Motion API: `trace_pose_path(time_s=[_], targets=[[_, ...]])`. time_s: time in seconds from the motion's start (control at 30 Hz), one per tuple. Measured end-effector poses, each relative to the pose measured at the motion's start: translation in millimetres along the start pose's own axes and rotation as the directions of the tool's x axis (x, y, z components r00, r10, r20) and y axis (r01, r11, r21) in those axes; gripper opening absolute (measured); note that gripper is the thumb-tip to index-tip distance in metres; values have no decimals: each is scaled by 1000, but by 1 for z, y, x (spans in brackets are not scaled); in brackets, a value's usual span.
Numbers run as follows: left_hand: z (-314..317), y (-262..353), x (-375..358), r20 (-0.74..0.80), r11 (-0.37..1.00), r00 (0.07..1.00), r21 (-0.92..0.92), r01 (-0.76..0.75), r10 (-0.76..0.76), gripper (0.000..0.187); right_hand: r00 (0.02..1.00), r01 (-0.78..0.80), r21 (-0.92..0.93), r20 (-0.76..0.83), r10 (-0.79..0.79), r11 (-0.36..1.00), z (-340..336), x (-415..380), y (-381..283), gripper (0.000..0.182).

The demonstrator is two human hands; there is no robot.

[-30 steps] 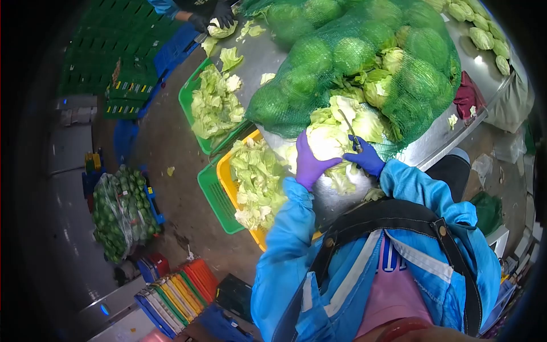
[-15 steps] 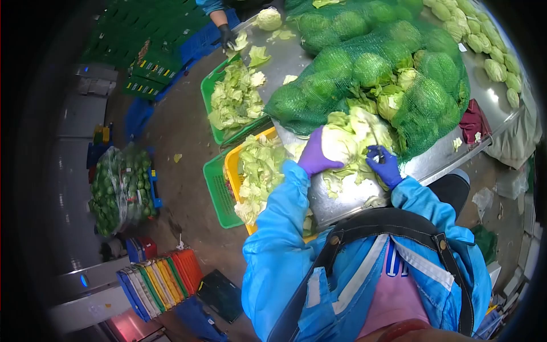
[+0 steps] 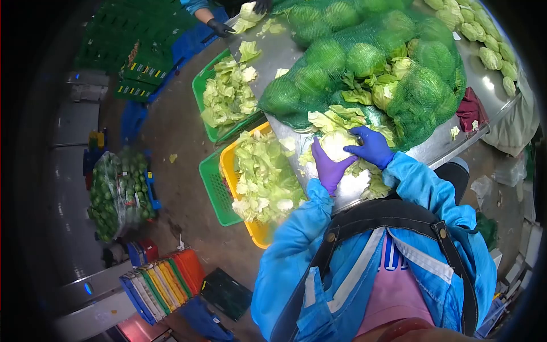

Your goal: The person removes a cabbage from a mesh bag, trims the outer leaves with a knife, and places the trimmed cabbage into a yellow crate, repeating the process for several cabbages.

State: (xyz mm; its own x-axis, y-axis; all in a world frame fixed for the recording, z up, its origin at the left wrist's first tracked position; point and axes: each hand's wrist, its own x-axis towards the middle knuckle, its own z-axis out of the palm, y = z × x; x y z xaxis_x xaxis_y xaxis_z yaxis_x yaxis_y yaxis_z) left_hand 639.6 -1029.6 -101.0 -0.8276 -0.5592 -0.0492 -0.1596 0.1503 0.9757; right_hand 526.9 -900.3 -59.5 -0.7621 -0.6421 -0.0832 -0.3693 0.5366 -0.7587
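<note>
A pale cabbage (image 3: 336,143) sits near the front edge of the metal table, loose green leaves around it. My left hand (image 3: 329,166), in a purple glove, holds its left side, thumb and fingers spread around it. From the right, my right hand (image 3: 371,148), in a blue-violet glove, grips the top and right side of the same cabbage. Cut leaves (image 3: 373,185) lie under and beside my hands. Just behind is a green net sack (image 3: 325,62) full of cabbages, its opening showing bare heads. Any tool in my right hand is hidden.
Left of the table, a yellow crate (image 3: 228,165) and a green crate (image 3: 199,94) hold leaves. A co-worker's gloved hand (image 3: 219,27) is at the far left table edge. Trimmed cabbages (image 3: 490,58) line the right side; a dark red cloth (image 3: 472,108) lies near the edge.
My right hand has moved left and up onto the cabbage, and the dark tool seen in it no longer shows. My left hand has turned more upright. The co-worker's hand has shifted.
</note>
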Motion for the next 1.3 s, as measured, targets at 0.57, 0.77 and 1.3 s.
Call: trace_pose_path(time_s=[0.57, 0.77, 1.3], targets=[[-12, 18, 8, 243, 916, 952, 307, -258, 187, 116, 985, -160, -77, 56, 165, 984, -17, 5, -20, 72], [-14, 14, 8, 222, 918, 961, 322, -232, 165, 118, 985, -58, -205, 149, 90, 977, -24, 8, -15, 60], [14, -2, 7, -216, 991, 968, 14, 130, -124, 118, 1000, 5, -327, 6, -3, 945, -23, 4, 0, 42]])
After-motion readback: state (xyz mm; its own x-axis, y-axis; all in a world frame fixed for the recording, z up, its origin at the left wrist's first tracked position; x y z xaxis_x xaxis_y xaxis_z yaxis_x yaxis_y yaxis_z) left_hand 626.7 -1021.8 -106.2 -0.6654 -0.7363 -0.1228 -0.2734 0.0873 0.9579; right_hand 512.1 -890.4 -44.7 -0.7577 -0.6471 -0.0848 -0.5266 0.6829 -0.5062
